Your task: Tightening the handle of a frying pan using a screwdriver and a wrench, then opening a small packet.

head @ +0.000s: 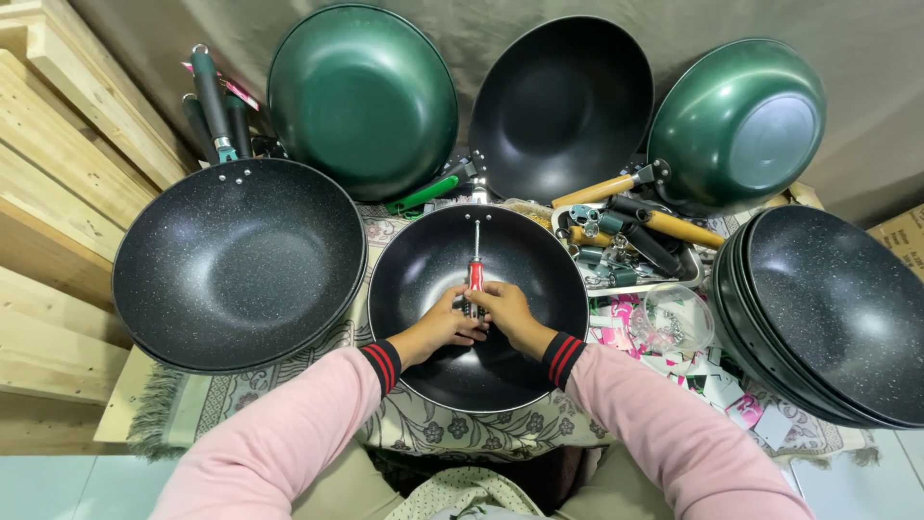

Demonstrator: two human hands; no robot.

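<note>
Both hands meet inside one black wok (423,279) that sits on a patterned cloth (452,433) directly in front of the person. The left hand (448,323) and the right hand (505,310) are pressed side by side, fingers curled together around the red handle of a single screwdriver (474,274), whose metal shaft points away from the person toward the wok's far rim, where small rivets show.

Counting the pans around it: one large speckled black wok (239,262) lies to the left, already fitted with a dark handle (210,96). Three more lean against the back wall, namely a green wok (362,101) seen from its underside, a black wok (560,106) facing forward, and a second green wok (736,120) carrying a wooden handle (602,190). To the right stands a stack of speckled black woks (828,318) (several rims show, but the exact count is hard to tell).

Between the middle wok and the stack lies a heap of loose handles (626,241), some wooden, some dark, in a pale tray. One green handle (423,193) lies just behind the central wok. A clear plastic bowl (671,318) holding small metal parts sits just beside the stack. Pale wooden planks (58,164) run along the left edge. Both sleeves are pink with red-and-black striped cuffs.
</note>
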